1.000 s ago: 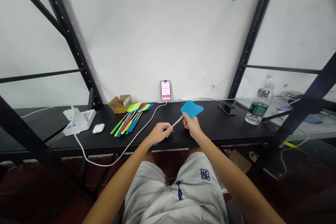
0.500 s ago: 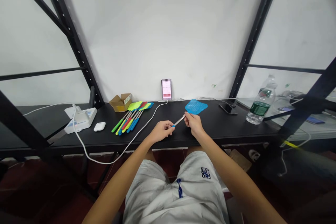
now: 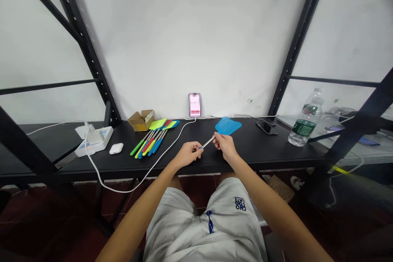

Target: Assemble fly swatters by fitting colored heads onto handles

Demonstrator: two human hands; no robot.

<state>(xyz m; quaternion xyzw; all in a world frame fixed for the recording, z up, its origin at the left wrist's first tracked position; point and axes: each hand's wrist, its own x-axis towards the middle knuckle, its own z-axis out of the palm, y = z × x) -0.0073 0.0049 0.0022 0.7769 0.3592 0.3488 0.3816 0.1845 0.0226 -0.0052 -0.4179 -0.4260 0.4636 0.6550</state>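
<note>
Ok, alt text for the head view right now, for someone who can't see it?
Blue flyswatter held at a black table, left hand at its handle, right hand just below its head. More coloured flyswatters lie to the left beside a cardboard box; a lit phone stands against the wall.

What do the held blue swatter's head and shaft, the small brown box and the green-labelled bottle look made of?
Swatter head: probably plastic, fairly matte; fine mesh-like texture.
Shaft: likely metal, polished; silvery sheen. Alloy can't be told.
Box: likely cardboard, matte; brown, with thin folded flaps.
Bottle: likely clear plastic, glossy; see-through with highlights.
</note>
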